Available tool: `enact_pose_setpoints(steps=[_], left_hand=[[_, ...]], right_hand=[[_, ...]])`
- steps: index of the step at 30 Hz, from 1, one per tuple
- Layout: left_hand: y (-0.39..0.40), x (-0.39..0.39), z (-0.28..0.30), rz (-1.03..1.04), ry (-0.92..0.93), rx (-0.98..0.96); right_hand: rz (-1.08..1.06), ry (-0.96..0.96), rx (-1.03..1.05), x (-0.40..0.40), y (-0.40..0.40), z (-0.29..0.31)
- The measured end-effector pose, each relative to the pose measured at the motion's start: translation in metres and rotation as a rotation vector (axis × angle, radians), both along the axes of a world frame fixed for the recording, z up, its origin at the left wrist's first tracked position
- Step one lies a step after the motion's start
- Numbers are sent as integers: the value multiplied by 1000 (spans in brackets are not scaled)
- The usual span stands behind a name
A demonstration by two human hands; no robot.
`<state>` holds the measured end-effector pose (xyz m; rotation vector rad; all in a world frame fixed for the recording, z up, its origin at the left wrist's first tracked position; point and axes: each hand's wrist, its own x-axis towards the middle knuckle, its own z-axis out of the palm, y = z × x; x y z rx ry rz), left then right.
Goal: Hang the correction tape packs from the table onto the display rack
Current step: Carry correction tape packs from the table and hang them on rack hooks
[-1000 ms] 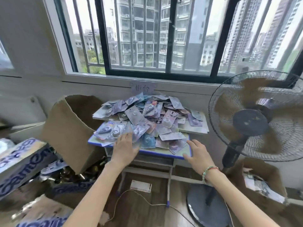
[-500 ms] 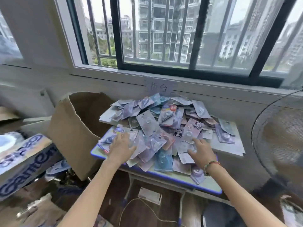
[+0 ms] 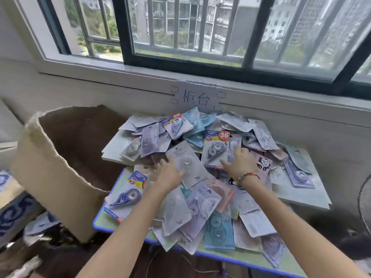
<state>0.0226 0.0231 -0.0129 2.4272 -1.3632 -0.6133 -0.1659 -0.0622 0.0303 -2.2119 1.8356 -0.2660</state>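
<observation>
A heap of correction tape packs (image 3: 200,177) is spread over a small blue-edged table (image 3: 120,231) under a window, with an open cardboard box (image 3: 60,157) just to its left; no display rack is seen. The left hand (image 3: 167,175) is laid with relaxed fingers on a pale face-down pack (image 3: 188,165), and the right hand (image 3: 240,164) is spread over a pack marked 36 (image 3: 215,149), neither being gripped. Picking appears barely begun; next, single packs would need pinching free of the overlapping pile.

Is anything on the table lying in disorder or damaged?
Yes. The correction tape packs lie in a loose heap, overlapping at all angles, some hanging over the table front edge. The cardboard box rim looks torn.
</observation>
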Motion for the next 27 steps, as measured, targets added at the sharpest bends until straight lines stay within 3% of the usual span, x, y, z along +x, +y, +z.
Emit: enact_pose_setpoints(steps=[6, 17, 27], left_hand=[[-44, 5, -31, 51, 113, 34], [-72, -1, -35, 122, -55, 72], [-89, -32, -31, 123, -82, 98]], right_hand=[[-101, 50, 48, 52, -52, -22], [-40, 123, 19, 52, -89, -50], [-41, 132, 47, 41, -87, -58]])
